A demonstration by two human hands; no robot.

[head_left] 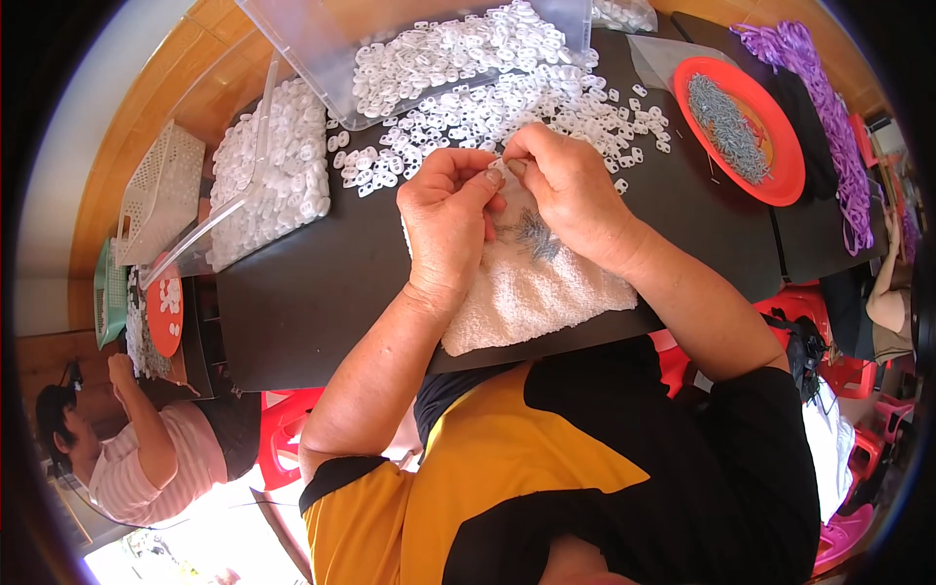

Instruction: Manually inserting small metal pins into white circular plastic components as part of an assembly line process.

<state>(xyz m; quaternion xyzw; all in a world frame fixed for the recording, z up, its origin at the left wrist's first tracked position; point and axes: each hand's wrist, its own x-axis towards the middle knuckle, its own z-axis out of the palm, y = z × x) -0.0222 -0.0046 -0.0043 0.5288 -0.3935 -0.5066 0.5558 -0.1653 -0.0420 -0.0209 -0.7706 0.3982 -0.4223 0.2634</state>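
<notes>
Above a cream towel point(531, 312) my two hands meet, fingertips almost touching. My left hand point(441, 210) is closed, pinching a small white plastic piece point(498, 168) between thumb and fingers. Close against it, my right hand point(575, 190) is also closed in a pinch; whatever lies between its fingertips is hidden. On the towel below lies a small heap of thin grey metal pins or screws point(538, 237). Just beyond my hands, many loose white plastic pieces with holes point(522, 105) spread over the dark table point(302, 312).
A clear plastic bin point(297, 49) lies tipped at the back, spilling white pieces. Left stands a packed mass of white pieces point(278, 166). A red plate point(795, 161) holds grey metal pins. Purple strips point(829, 117) hang far right. Another person point(156, 448) sits at left.
</notes>
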